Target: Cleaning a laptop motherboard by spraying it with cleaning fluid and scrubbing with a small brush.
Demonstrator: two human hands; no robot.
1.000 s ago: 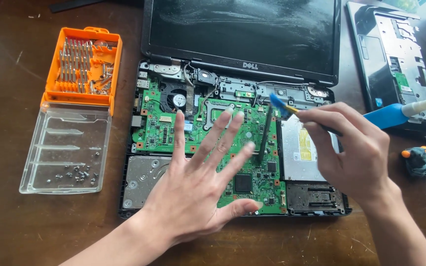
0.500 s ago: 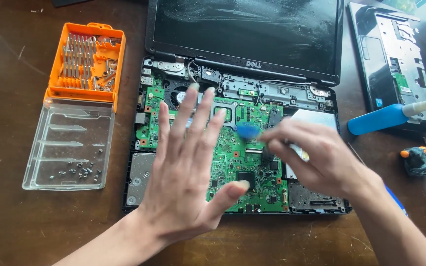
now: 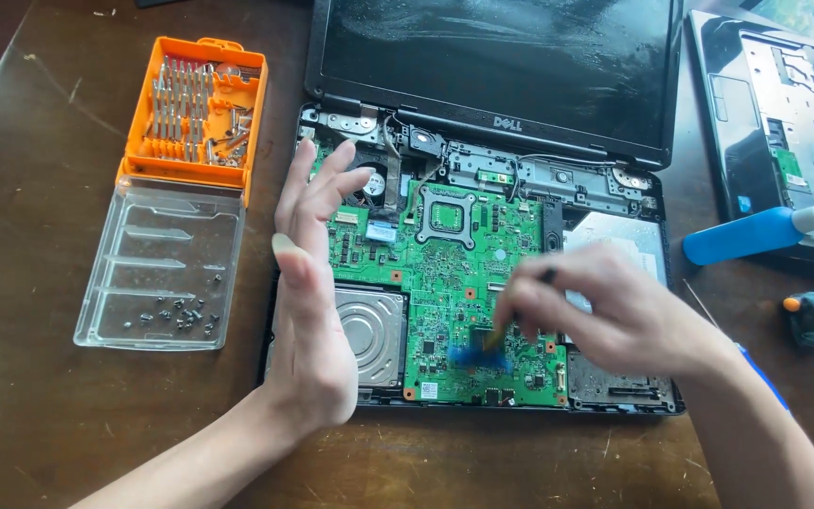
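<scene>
Bristles of a small blue-tipped brush, pinched by the right hand, were swept near the green circuit board's front edge, best lightly, while the left hand was held open-fingered beside its left edge.

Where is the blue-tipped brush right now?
In the head view, the blue-tipped brush is in the right hand, its tip on the green motherboard's lower edge, beside the silver hard drive.

Opened laptop centre on table, bit case to its left, bottle right.
</scene>
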